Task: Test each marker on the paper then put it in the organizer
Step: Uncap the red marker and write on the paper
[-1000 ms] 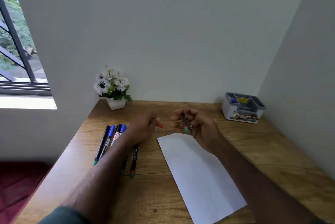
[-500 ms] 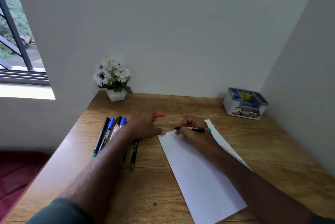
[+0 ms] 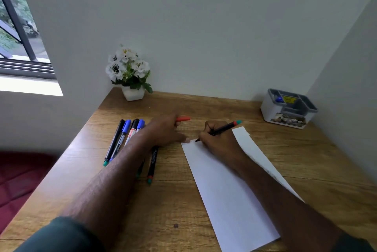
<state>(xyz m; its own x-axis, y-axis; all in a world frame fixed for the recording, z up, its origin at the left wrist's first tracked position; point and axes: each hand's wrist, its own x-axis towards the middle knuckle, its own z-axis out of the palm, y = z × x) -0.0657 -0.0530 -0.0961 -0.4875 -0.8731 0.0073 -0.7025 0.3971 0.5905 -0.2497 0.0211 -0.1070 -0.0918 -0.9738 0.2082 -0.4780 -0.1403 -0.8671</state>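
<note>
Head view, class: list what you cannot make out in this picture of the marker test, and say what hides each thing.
- Any mark on the paper: the right hand covers the spot at the pen tip.
- Markers under the left forearm: only their ends show beside the loose markers.
- How the left hand grips the orange cap: fingers hidden.
- Organizer contents: too small, walls hide them.
- Label print: blurred.

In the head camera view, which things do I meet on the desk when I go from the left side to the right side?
Row of spare markers → left hand holding an orange cap → right hand writing with a black marker → white paper → grey organizer.
</note>
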